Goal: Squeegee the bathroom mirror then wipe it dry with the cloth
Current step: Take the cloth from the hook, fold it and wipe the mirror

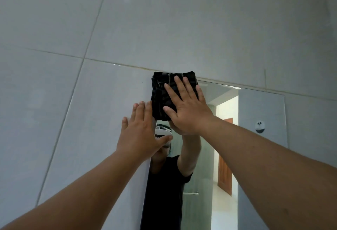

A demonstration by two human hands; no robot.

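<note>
Mirror (255, 116), wall-mounted on pale tiled wall (164, 20); upper left corner under wiping.

Cloth (164, 91): dark, folded, pressed flat against the glass at the mirror's top left corner by the right hand (186, 107), fingers straight and spread over it. Left hand (140, 135): fingers straight, palm flat at the mirror's left edge, just beside the cloth, holding nothing.

The cloth (160, 93) lay at the mirror's (255, 147) top left corner, under the right hand (186, 109). The left hand (140, 135) lay on the mirror's left edge, below and left of the cloth, overlapping the wall (73, 111).
</note>
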